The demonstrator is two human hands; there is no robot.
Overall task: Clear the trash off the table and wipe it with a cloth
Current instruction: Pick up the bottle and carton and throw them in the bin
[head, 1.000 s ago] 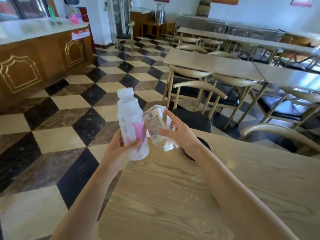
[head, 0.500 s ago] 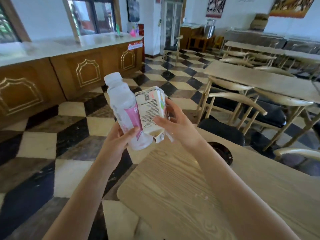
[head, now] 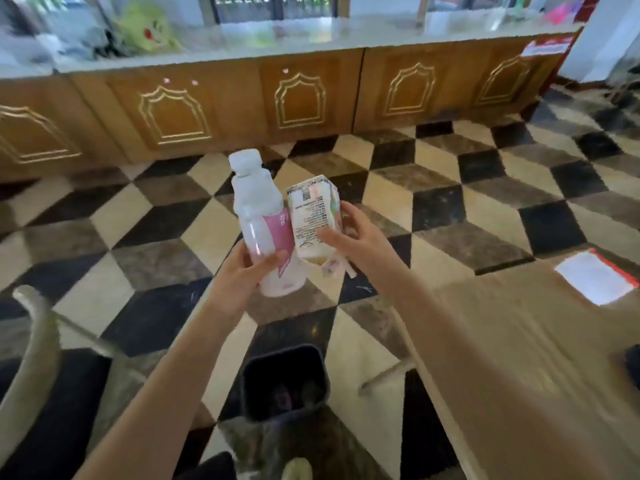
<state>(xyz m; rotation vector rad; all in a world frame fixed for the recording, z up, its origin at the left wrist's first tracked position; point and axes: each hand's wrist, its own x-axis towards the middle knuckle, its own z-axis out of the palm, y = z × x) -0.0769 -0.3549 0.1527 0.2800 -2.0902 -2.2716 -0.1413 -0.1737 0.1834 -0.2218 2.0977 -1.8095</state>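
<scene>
My left hand (head: 239, 275) grips a white plastic bottle (head: 258, 216) with a pink label, held upright over the chequered floor. Right beside it, my right hand (head: 356, 233) holds a crumpled white drink carton (head: 310, 216) by its side. Both are held out in front of me, off the table's left edge. Below my forearms a dark square trash bin (head: 284, 382) stands open on the floor with some rubbish inside. The wooden table (head: 526, 358) fills the right side, with a white sheet edged in red (head: 595, 280) lying on it.
A long wooden counter (head: 294, 98) with gold-trimmed panels runs across the back. A curved chair back (head: 34, 334) and dark seat sit at lower left. A dark object (head: 632, 368) lies at the table's right edge. My shoe (head: 296, 469) shows at the bottom.
The view has swung left, away from the table and chairs, toward the counter and down to the floor. The trash bin has come into sight below the bottle and carton, still in my hands.
</scene>
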